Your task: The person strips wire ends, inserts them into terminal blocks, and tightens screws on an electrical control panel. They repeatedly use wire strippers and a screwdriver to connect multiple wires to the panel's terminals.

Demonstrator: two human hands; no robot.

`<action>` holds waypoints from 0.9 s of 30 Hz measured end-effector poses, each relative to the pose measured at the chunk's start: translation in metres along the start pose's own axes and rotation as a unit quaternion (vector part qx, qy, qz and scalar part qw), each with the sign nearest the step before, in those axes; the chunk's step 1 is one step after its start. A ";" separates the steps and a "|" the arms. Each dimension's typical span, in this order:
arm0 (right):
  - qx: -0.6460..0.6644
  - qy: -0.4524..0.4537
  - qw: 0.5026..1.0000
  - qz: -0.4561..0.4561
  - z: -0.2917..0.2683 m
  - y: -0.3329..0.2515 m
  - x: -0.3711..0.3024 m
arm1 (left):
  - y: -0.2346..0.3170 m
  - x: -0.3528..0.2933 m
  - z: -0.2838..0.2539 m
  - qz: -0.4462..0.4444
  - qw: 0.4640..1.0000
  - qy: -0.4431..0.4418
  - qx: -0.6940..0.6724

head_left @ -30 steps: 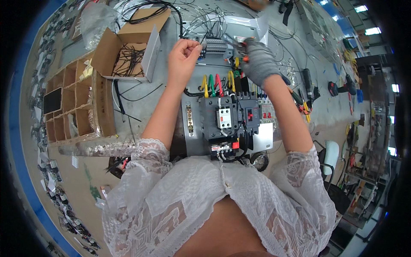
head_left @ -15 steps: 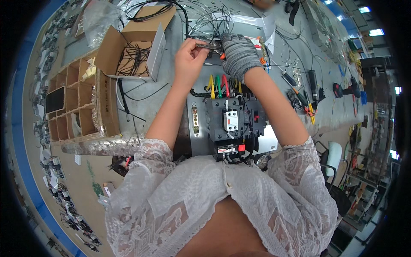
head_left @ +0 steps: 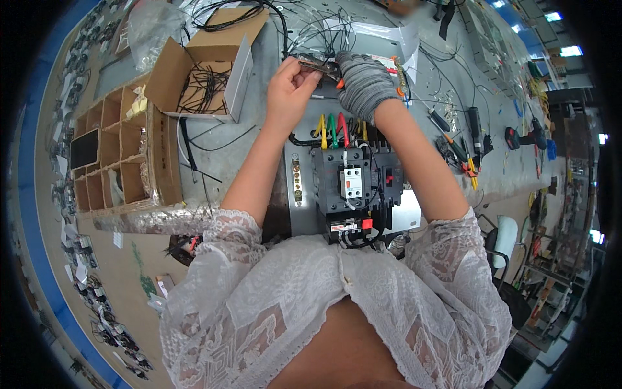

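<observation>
My left hand (head_left: 290, 85) is bare and pinches the left end of a thin dark wire (head_left: 315, 61) above the bench. My right hand (head_left: 363, 81) wears a grey knit glove and grips a small orange-handled tool (head_left: 339, 83) against the same wire. Both hands meet just beyond the metal mounting plate (head_left: 297, 188). On that plate sit black and grey electrical switch units (head_left: 353, 178), with yellow, green and red leads (head_left: 332, 128) rising from their top edge.
An open cardboard box of black wires (head_left: 206, 81) stands left of my hands, with a divided cardboard tray (head_left: 116, 155) nearer the bench edge. Loose wires (head_left: 324, 26) lie beyond. Screwdrivers and pliers (head_left: 461, 146) lie at right, a chair (head_left: 502, 236) below them.
Both hands have drawn in toward the middle of the view and closer together on the wire; the gloved right hand shifted left, toward the left hand.
</observation>
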State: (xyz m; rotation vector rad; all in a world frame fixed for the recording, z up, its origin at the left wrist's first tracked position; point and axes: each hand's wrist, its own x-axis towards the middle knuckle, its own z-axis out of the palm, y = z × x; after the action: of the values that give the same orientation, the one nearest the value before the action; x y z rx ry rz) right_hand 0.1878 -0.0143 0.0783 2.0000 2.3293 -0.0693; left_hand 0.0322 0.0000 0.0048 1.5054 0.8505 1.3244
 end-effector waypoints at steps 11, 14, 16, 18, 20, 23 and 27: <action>0.110 -0.105 0.988 0.001 -0.004 0.011 0.009 | -0.009 0.005 0.000 -0.009 1.000 0.003 0.003; 0.123 -0.089 0.988 -0.016 0.004 0.018 0.009 | -0.011 0.005 0.000 -0.007 1.000 -0.001 0.007; 0.123 -0.060 0.990 -0.036 0.002 0.015 0.008 | -0.013 0.005 0.000 -0.007 1.000 -0.001 0.008; 0.128 -0.132 0.983 -0.011 -0.005 0.013 0.009 | -0.012 0.005 0.000 -0.009 1.000 -0.003 -0.004; 0.130 -0.131 0.983 -0.020 -0.006 0.015 0.009 | -0.012 0.005 0.000 -0.010 1.000 -0.007 -0.009; 0.126 -0.133 0.983 -0.025 -0.009 0.015 0.008 | -0.012 0.006 0.000 -0.009 1.000 -0.009 -0.010; 0.118 -0.117 0.986 -0.028 -0.008 0.014 0.008 | -0.009 0.006 0.000 -0.014 1.000 -0.009 -0.011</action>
State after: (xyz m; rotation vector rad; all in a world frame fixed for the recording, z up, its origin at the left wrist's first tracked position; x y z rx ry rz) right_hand 0.2002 -0.0035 0.0856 1.8991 2.3157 -0.5763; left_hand 0.0336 0.0090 -0.0018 1.4809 0.8413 1.2945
